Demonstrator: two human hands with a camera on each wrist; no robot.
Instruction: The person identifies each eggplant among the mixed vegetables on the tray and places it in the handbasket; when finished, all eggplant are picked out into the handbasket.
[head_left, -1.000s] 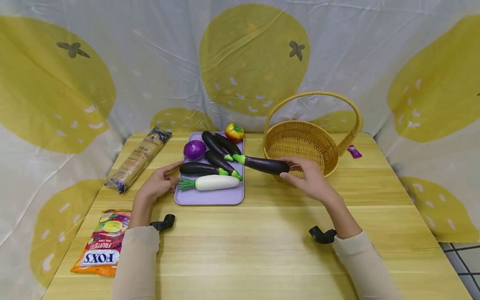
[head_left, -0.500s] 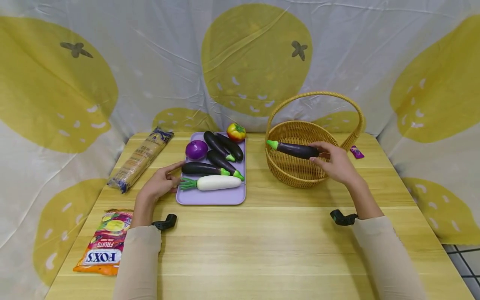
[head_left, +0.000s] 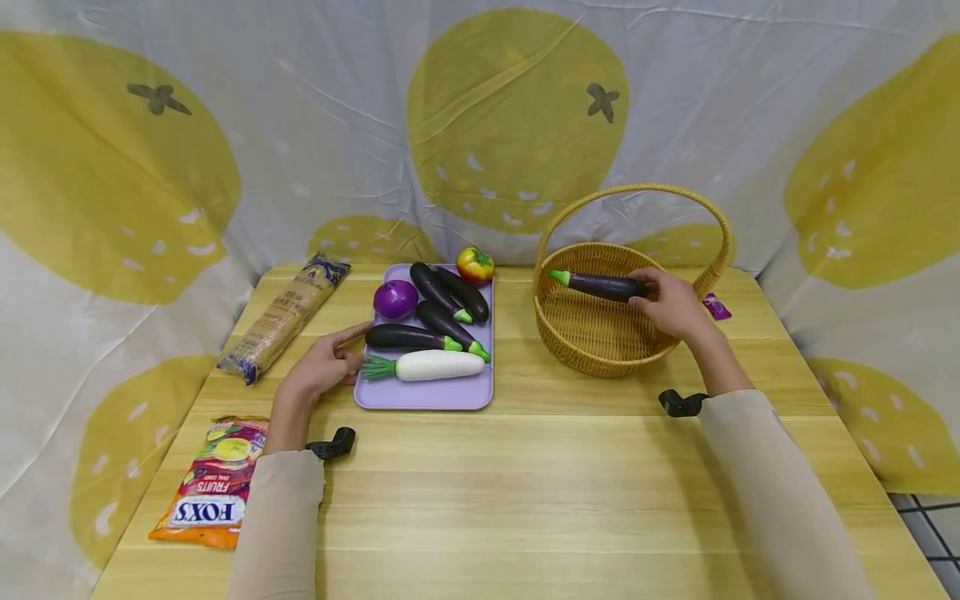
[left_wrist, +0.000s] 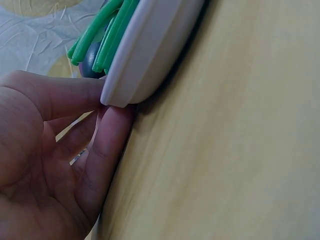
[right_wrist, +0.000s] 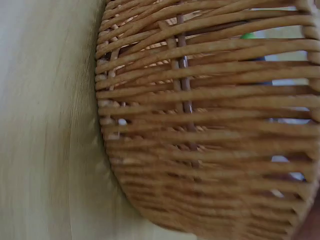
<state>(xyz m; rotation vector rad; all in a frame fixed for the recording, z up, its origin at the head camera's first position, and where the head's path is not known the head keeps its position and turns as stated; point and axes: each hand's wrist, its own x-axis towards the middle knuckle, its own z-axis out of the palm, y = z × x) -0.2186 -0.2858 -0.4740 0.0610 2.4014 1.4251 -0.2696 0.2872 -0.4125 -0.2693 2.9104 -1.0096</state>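
Setting, as seen in the head view. A creased whitish cloth (head_left: 322, 58) with printed markings hangs as the backdrop at twelve o'clock and along both sides. Its large yellow fruit motifs (head_left: 517, 125) recur at ten, twelve and two o'clock. The table (head_left: 510, 492), pale wood with grain running from nine to three o'clock, extends to six o'clock. Grey floor tiles (head_left: 928, 525) with dark joints appear at four o'clock. Lighting is soft.

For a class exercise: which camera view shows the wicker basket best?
The head view, showing the wicker basket nearly whole, handle included. Right wrist view: mostly woven wall, close up; left wrist view: none.
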